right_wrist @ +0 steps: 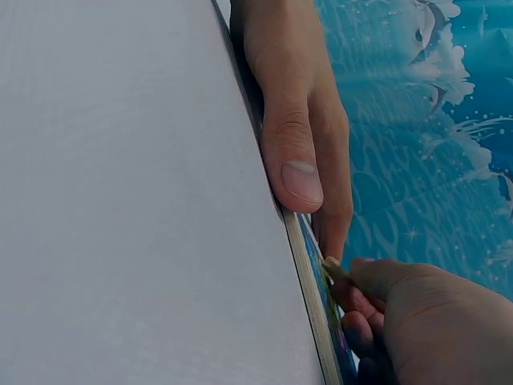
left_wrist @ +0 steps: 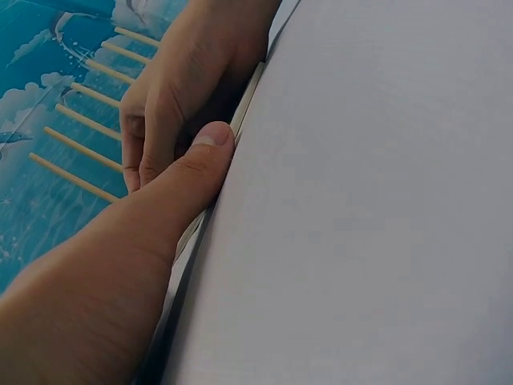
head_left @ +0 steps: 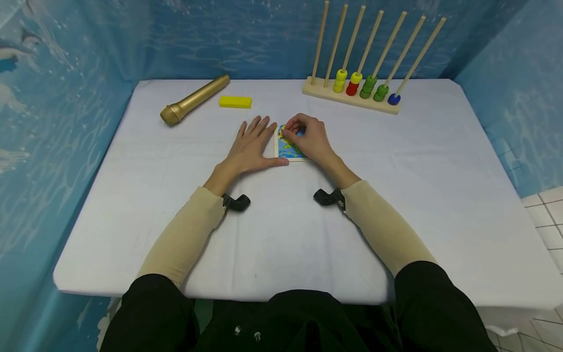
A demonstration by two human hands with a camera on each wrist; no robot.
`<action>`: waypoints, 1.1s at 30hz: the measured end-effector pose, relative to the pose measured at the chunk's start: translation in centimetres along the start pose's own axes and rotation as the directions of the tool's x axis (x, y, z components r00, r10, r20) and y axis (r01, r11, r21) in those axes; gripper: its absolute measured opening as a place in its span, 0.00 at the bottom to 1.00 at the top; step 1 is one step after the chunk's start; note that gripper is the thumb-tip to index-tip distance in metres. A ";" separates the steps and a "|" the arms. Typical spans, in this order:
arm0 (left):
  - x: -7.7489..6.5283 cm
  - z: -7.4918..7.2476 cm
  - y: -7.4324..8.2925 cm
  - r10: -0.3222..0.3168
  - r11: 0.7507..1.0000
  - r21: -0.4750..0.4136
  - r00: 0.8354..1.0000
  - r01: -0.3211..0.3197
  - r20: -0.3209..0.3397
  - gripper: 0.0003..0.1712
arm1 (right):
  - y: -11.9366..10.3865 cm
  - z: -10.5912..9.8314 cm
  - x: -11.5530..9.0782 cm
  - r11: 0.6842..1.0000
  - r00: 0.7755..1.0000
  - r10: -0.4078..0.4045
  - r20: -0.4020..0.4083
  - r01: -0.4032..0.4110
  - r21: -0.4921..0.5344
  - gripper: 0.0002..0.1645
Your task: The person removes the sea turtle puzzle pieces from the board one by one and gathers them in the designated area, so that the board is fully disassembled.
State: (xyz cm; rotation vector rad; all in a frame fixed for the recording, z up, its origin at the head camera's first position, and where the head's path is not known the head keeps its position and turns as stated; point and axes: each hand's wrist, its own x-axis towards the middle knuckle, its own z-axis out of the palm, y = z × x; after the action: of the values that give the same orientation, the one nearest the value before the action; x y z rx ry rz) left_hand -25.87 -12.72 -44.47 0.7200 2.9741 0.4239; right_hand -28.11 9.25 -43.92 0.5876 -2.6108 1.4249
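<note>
1. Blue-patterned, pale-edged wooden board (head_left: 284,152), head view: it lies on white cloth (head_left: 274,234), our bare left hand (head_left: 249,148) spread, ungripping, at its nine o'clock.
2. Left wrist: our thumb touches the board's edge.
3. Right wrist: our bare right hand (right_wrist: 429,317) pinches a small, pale-edged piece (right_wrist: 333,268) over it.

On the table (head_left: 440,195), a picture board (head_left: 288,151); behind it, microphone (head_left: 195,100) and block (head_left: 235,101) left, bead rack (head_left: 353,87) right.
</note>
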 end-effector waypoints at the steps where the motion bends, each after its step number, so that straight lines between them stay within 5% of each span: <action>1: 0.0 0.0 0.0 0.000 1.000 0.000 1.000 0.000 0.000 0.67 | 0.0 0.0 0.0 1.000 1.000 -0.002 -0.008 0.002 0.002 0.10; 11: -0.2 0.1 0.1 -0.012 1.000 -0.001 1.000 0.012 0.008 0.67 | 0.7 -1.4 0.2 0.994 0.986 0.110 -0.127 -0.112 -0.013 0.10; 23: 0.0 0.0 0.2 -0.007 1.000 0.004 1.000 0.007 0.018 0.68 | 4.9 -6.6 0.3 0.955 0.892 0.254 -0.375 -0.292 -0.048 0.13; 33: 0.0 0.2 0.1 -0.007 1.000 -0.001 1.000 0.007 0.012 0.68 | 5.3 -7.3 0.1 0.950 0.917 0.229 -0.326 -0.283 -0.129 0.16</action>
State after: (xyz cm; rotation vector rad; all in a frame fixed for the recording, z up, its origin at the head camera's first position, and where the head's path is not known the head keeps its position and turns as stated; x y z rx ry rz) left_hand -25.78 -12.63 -44.63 0.7095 2.9639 0.4189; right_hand -30.88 17.88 -43.98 -0.0055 -2.5863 1.2127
